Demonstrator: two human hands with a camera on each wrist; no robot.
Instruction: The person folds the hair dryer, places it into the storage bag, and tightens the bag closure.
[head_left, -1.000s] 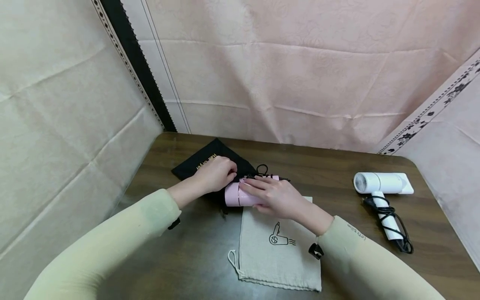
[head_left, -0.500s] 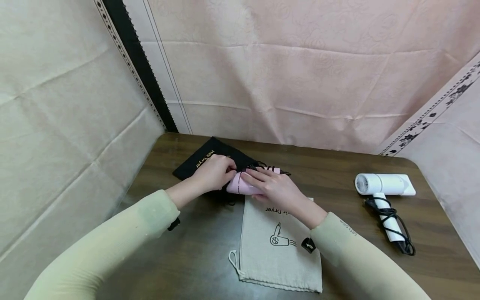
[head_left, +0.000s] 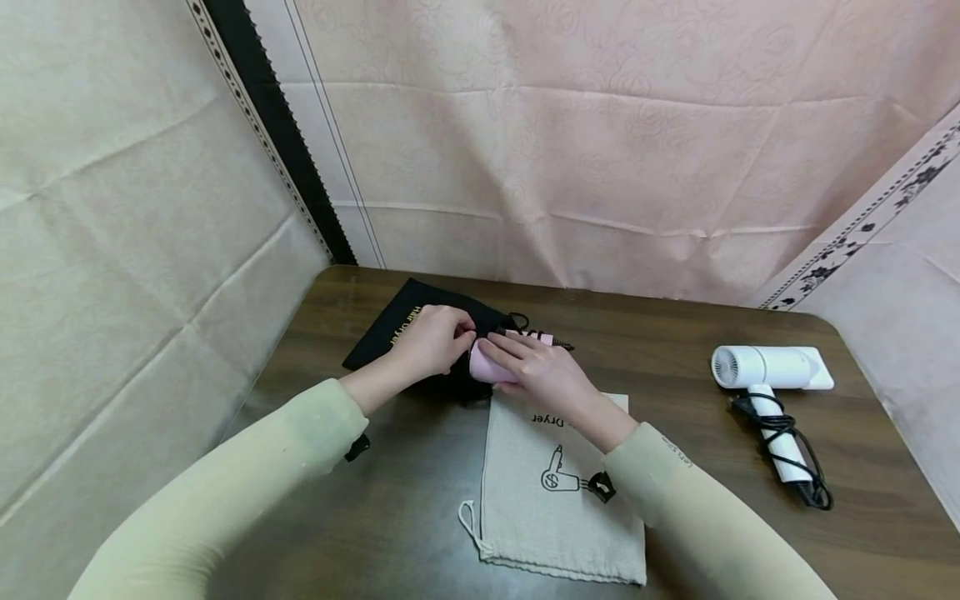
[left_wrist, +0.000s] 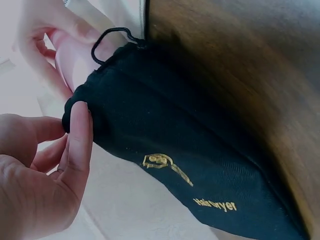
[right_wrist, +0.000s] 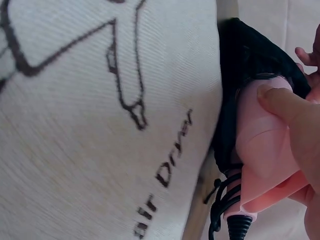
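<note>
A black drawstring pouch (head_left: 390, 321) with gold "Hair Dryer" lettering lies on the table. My left hand (head_left: 437, 342) pinches the rim of its mouth between thumb and fingers, clear in the left wrist view on the pouch (left_wrist: 165, 120). A pink hair dryer (head_left: 487, 367), with its black cord wrapped round the handle, is held by my right hand (head_left: 551, 375). In the right wrist view one end of the pink hair dryer (right_wrist: 265, 125) is inside the pouch mouth, with the thumb on its barrel. The part within the cloth is hidden.
A beige drawstring pouch (head_left: 555, 533) printed with a hair dryer lies flat in front of the right hand. At the right of the wooden table (head_left: 690, 467) rests a white hair dryer (head_left: 776, 367), its black cord (head_left: 780, 425) wound round the handle. Fabric curtains (head_left: 600, 167) surround the table.
The pink hair dryer has tilted and moved away from me, and its end has gone into the black pouch. My right hand moved with it; the left keeps holding the pouch rim.
</note>
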